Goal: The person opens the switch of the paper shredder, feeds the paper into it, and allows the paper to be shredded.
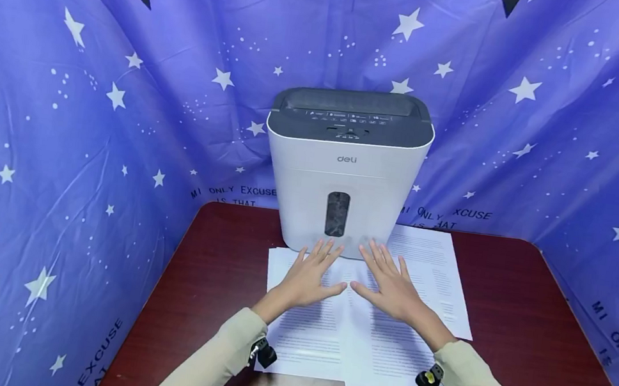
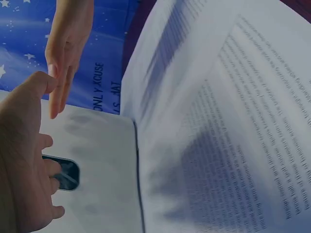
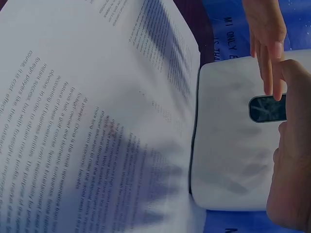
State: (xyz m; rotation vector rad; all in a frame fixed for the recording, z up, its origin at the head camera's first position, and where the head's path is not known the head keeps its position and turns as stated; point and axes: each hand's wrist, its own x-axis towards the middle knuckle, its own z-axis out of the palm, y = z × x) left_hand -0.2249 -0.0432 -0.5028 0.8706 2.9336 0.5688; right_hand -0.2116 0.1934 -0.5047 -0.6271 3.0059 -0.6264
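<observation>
A white paper shredder (image 1: 308,199) with a dark grey top and a small dark window stands upright at the back of the table. Printed sheets of paper (image 1: 313,348) lie overlapping in front of it, some reaching along its right side. My left hand (image 1: 307,280) is held over the sheets with fingers spread, pointing at the shredder's base. Opposite it, my right hand (image 1: 391,287) hovers the same way, the two thumbs close to each other. Both hands hold nothing. In the left wrist view the shredder's front (image 2: 102,145) lies beyond the fingers, and shadows fall on the paper (image 2: 233,121).
The dark red-brown table (image 1: 525,322) extends to both sides of the paper. A blue curtain (image 1: 124,99) with stars and lettering hangs behind and at both sides, close to the table's edges. Small black cameras (image 1: 266,355) are strapped at the wrists.
</observation>
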